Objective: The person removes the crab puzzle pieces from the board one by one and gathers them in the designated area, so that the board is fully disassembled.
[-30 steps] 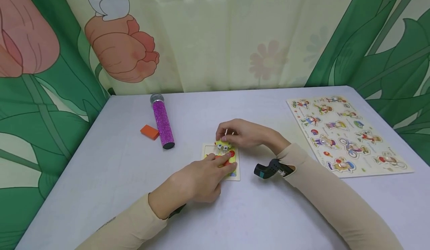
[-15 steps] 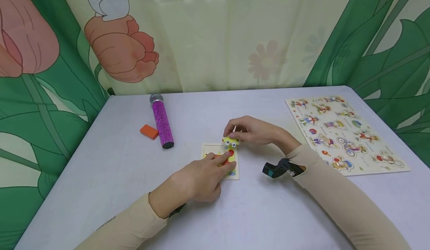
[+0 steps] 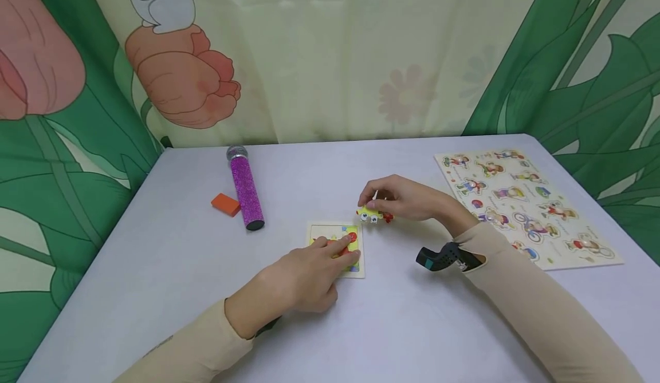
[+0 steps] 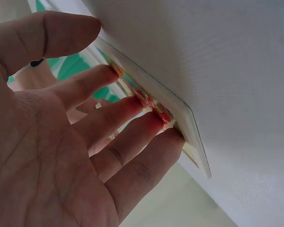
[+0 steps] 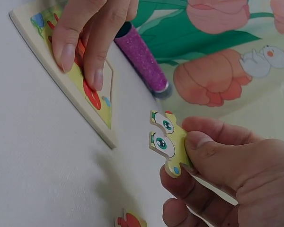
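Observation:
A small wooden jigsaw board [image 3: 360, 271] with a red and yellow picture lies on the white table. My left hand [image 3: 304, 277] rests on it, with nearly straight fingertips pressing the picture, as the left wrist view also shows. Just beyond the board's far right corner, my right hand [image 3: 407, 198] pinches a yellow puzzle piece [image 5: 180, 146] printed with two big eyes. Thumb and fingers hold that piece off the table, apart from the board. Beneath the right hand, a red and yellow puzzle piece [image 5: 132, 220] lies on the table, partly cut off in the right wrist view.
To the left lie a glittery purple microphone [image 3: 246, 191] and an orange block [image 3: 226, 204] beside it. A large picture board [image 3: 495, 191] with animal figures lies at the right, partly behind the right forearm. A printed curtain [image 3: 319, 56] hangs behind the table.
My right hand has moved right with the eyed puzzle piece, from over the board's far edge to beyond its corner. A red piece now shows beside that hand. The left hand stays on the board.

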